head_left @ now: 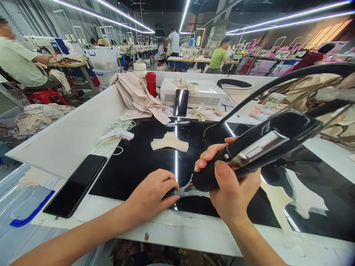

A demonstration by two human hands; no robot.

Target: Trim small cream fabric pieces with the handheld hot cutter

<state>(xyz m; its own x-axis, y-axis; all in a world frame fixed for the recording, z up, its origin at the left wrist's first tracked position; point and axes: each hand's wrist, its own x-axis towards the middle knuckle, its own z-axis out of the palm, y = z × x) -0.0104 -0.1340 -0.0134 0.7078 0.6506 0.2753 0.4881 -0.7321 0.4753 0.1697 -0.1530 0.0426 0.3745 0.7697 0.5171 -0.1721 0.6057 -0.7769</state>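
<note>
The left hand (151,194) lies palm down, fingers curled. The right hand (227,184) is raised, fist closed, thumb on top.

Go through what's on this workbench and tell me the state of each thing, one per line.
Right hand: gripped around the black handheld tool, tip angled down at the black mat.
Left hand: flat, pressing on the mat.
Cream fabric piece: lying flat, untouched.
Smartphone: face up, screen dark.
Red bottle: upright.
</note>
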